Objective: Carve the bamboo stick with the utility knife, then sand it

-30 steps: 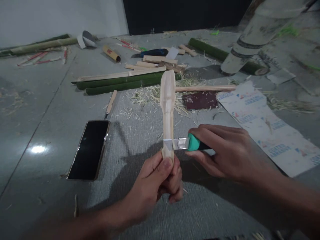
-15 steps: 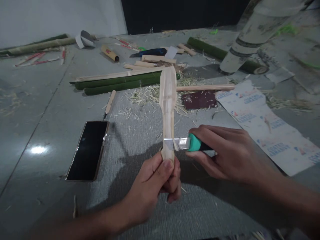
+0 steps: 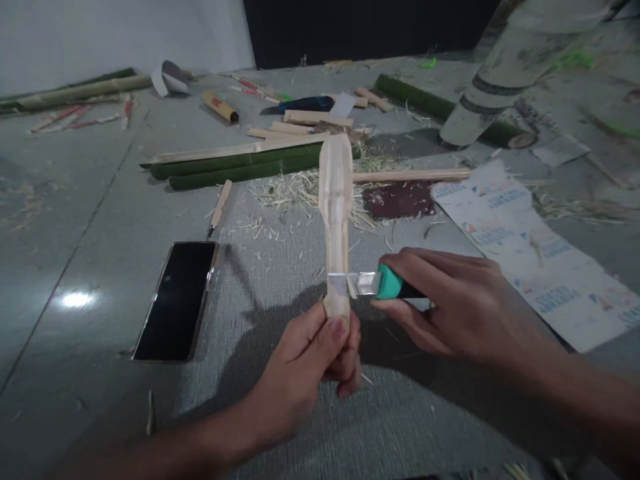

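Blade shift: Only slight movement was shown; the blade (image 3: 337,285) and the tip of the wooden piece were seen a little higher than a second earlier.
Wooden piece: The pale piece (image 3: 336,180) was held nearly upright above the floor (image 3: 100,387), its broad end uppermost, its narrow end gripped.
Left hand: The narrow end was enclosed by the left hand (image 3: 305,353), with the thumb pressed along its face.
Right hand: The cutter (image 3: 389,283) was held by its teal and black body in the right hand (image 3: 450,307), and its blade was laid across the narrow shank, just above the left thumb.
Sliver: A thin sliver (image 3: 352,287) was seen beside the shank's right edge, near the blade.
Weight and feel: The wood was judged light, dry and stiff, not slippery, but liable to split along the grain; the thin broad end was thought the more fragile.
Hold: The solid narrow end was judged the best place for gripping, with fingers kept below the blade; the cutter was best taken by its body.
Surroundings: Shavings (image 3: 285,193) were strewn beyond, and a phone (image 3: 175,300) was lying to the left.
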A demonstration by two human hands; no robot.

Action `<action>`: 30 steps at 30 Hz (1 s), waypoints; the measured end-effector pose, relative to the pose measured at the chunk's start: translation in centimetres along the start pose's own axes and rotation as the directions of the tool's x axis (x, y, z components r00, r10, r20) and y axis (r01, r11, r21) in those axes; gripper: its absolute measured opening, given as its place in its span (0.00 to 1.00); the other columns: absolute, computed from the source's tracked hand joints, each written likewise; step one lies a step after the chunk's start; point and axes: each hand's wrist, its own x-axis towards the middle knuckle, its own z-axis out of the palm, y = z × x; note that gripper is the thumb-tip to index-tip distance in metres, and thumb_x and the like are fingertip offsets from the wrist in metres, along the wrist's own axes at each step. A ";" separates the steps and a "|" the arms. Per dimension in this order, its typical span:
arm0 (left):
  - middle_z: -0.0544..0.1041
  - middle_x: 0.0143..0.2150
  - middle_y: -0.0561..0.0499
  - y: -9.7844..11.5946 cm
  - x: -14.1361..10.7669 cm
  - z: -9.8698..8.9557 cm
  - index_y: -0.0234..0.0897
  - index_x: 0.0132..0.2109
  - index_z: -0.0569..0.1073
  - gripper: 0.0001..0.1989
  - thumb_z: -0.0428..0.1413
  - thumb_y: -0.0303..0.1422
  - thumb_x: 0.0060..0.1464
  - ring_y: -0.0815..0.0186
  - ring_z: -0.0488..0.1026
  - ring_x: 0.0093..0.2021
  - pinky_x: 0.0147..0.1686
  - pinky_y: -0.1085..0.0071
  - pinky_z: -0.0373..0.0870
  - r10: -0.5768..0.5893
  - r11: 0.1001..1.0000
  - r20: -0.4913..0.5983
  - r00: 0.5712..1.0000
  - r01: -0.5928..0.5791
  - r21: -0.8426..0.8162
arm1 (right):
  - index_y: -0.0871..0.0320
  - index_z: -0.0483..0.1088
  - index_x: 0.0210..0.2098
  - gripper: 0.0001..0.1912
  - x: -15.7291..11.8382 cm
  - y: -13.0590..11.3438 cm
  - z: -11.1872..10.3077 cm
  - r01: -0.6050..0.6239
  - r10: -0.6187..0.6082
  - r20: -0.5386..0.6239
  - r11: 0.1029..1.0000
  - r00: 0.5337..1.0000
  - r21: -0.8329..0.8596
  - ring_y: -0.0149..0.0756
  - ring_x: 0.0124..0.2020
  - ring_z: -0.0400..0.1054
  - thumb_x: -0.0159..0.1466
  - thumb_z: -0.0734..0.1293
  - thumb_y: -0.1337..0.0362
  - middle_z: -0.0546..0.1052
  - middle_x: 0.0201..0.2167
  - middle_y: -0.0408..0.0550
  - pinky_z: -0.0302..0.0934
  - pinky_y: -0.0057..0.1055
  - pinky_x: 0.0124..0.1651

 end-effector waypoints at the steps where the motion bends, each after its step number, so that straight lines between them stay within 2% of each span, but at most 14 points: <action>1: 0.57 0.24 0.60 0.2 0.1 0.0 0.36 0.40 0.69 0.14 0.48 0.39 0.75 0.74 0.54 0.22 0.26 0.76 0.64 -0.016 1.000 -0.007 1.000 0.016 0.001 | 0.59 0.71 0.38 0.17 0.0 0.1 0.1 0.000 0.000 0.008 1.000 1.000 0.010 0.33 0.24 0.67 0.75 0.61 0.53 0.74 0.26 0.45 0.56 0.32 0.28; 4: 0.67 0.27 0.55 0.8 0.6 0.0 0.34 0.39 0.71 0.14 0.51 0.38 0.73 0.72 0.65 0.27 0.30 0.74 0.69 -0.046 0.997 -0.053 0.998 0.050 0.062 | 0.59 0.72 0.38 0.17 0.1 0.4 0.5 -0.009 0.008 0.033 0.999 0.999 0.040 0.32 0.22 0.65 0.75 0.61 0.53 0.73 0.25 0.44 0.54 0.31 0.26; 6: 0.74 0.33 0.49 1.1 0.9 0.0 0.34 0.42 0.73 0.12 0.52 0.36 0.73 0.70 0.71 0.31 0.31 0.75 0.70 -0.035 0.993 -0.082 0.996 0.044 0.106 | 0.59 0.72 0.38 0.18 0.1 0.6 0.9 -0.027 0.024 0.054 0.997 0.998 0.067 0.32 0.22 0.64 0.76 0.61 0.53 0.73 0.25 0.43 0.53 0.31 0.26; 8: 0.79 0.37 0.47 1.3 1.2 0.0 0.35 0.49 0.71 0.07 0.52 0.34 0.73 0.69 0.73 0.32 0.29 0.76 0.69 -0.023 0.993 -0.098 0.995 0.034 0.112 | 0.59 0.72 0.38 0.18 0.1 0.8 1.3 -0.043 0.037 0.071 0.995 0.997 0.091 0.32 0.23 0.66 0.76 0.60 0.53 0.73 0.25 0.44 0.53 0.32 0.27; 10: 0.79 0.36 0.49 1.4 1.3 0.0 0.38 0.52 0.67 0.05 0.53 0.32 0.72 0.71 0.72 0.29 0.27 0.77 0.67 -0.036 0.995 -0.111 0.993 0.046 0.088 | 0.59 0.72 0.39 0.18 0.0 0.9 1.6 -0.055 0.046 0.093 0.994 0.995 0.098 0.33 0.24 0.67 0.76 0.60 0.52 0.74 0.27 0.45 0.53 0.32 0.28; 13: 0.74 0.31 0.54 1.4 1.5 0.0 0.38 0.47 0.66 0.02 0.52 0.30 0.71 0.74 0.67 0.26 0.26 0.78 0.65 -0.044 0.998 -0.138 0.989 0.048 0.027 | 0.59 0.72 0.40 0.20 -0.2 1.0 1.9 -0.056 0.045 0.109 0.993 0.993 0.102 0.34 0.25 0.68 0.76 0.59 0.51 0.75 0.28 0.45 0.52 0.33 0.28; 16: 0.65 0.26 0.59 1.2 1.5 0.0 0.38 0.43 0.65 0.09 0.49 0.36 0.74 0.75 0.60 0.23 0.25 0.78 0.63 -0.037 0.999 -0.144 0.989 0.036 -0.014 | 0.58 0.72 0.41 0.19 -0.4 0.9 2.1 -0.047 0.035 0.108 0.992 0.994 0.118 0.33 0.26 0.67 0.76 0.59 0.50 0.74 0.29 0.44 0.52 0.33 0.29; 20: 0.58 0.24 0.62 1.0 1.2 0.1 0.39 0.42 0.64 0.12 0.48 0.41 0.75 0.75 0.52 0.21 0.22 0.78 0.58 -0.015 0.999 -0.142 0.990 0.022 0.045 | 0.58 0.72 0.41 0.17 -0.3 0.5 2.1 -0.031 0.025 0.092 0.997 0.995 0.064 0.33 0.26 0.65 0.76 0.61 0.51 0.74 0.29 0.44 0.52 0.33 0.29; 25: 0.56 0.24 0.62 0.7 1.0 0.1 0.40 0.44 0.64 0.10 0.48 0.41 0.75 0.75 0.48 0.21 0.21 0.79 0.54 0.022 0.997 -0.137 0.990 -0.012 0.073 | 0.58 0.71 0.40 0.17 -0.5 -0.2 1.9 -0.033 0.032 0.073 0.999 0.997 0.016 0.33 0.25 0.65 0.76 0.60 0.51 0.74 0.28 0.44 0.53 0.32 0.29; 30: 0.55 0.23 0.63 1.0 1.4 0.5 0.41 0.41 0.62 0.12 0.49 0.40 0.74 0.75 0.47 0.19 0.20 0.79 0.52 -0.011 0.999 -0.119 0.993 0.006 -0.041 | 0.57 0.69 0.36 0.18 -0.5 -0.9 1.9 -0.099 0.099 0.064 0.995 0.993 0.003 0.31 0.23 0.64 0.76 0.59 0.51 0.74 0.27 0.43 0.49 0.32 0.27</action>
